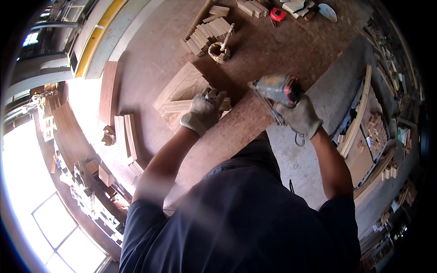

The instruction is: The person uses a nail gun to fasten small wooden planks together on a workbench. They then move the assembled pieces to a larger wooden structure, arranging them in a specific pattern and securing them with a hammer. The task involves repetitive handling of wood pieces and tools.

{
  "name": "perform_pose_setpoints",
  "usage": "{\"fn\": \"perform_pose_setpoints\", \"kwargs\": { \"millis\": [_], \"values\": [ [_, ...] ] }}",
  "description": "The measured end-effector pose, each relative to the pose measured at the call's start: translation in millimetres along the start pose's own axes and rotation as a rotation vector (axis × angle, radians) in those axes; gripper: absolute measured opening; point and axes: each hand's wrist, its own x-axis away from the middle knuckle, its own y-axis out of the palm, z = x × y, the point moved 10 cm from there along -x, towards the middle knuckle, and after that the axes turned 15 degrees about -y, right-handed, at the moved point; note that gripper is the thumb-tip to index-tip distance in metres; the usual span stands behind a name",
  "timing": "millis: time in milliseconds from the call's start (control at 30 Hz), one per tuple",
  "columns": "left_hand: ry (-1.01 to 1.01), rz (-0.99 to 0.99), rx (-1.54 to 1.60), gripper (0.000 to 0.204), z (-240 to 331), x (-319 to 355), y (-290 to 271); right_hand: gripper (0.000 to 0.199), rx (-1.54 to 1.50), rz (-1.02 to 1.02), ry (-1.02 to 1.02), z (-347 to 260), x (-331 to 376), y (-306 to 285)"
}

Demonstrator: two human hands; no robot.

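Observation:
A curved wooden board (182, 84) lies on the brown worktable in front of me, with a narrow wooden strip (175, 106) across its near part. My left hand (202, 111), in a pale work glove, is closed over the strip, its fingers bent around the far side. The glove hides part of the strip. Off to the right, above the table's near edge, my gloved right hand (302, 118) grips a nail gun (273, 88) by its handle. The gun's nose points left and sits apart from the wood.
Beyond the board stand a glue pot (219, 55) with a brush and several small wood blocks (214, 29). A red tape measure (277, 14) lies at the far edge. Wooden pieces (109, 93) rest at the left; a curved rail (359, 111) stands at the right.

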Motion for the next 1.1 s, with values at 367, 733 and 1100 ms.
{"fn": "perform_pose_setpoints", "kwargs": {
  "millis": [367, 733, 1100],
  "values": [
    [-0.017, -0.025, -0.027, 0.047, 2, -1, 1, 0.014, 0.308, -0.249, -0.145, 17, 16, 44],
    [-0.025, -0.027, -0.025, 0.047, 1, -3, 4, 0.014, 0.311, -0.264, -0.125, 13, 7, 49],
    [-0.035, -0.06, -0.007, 0.045, -1, -3, 9, 0.014, 0.373, -0.312, -0.108, 11, 4, 51]
  ]
}}
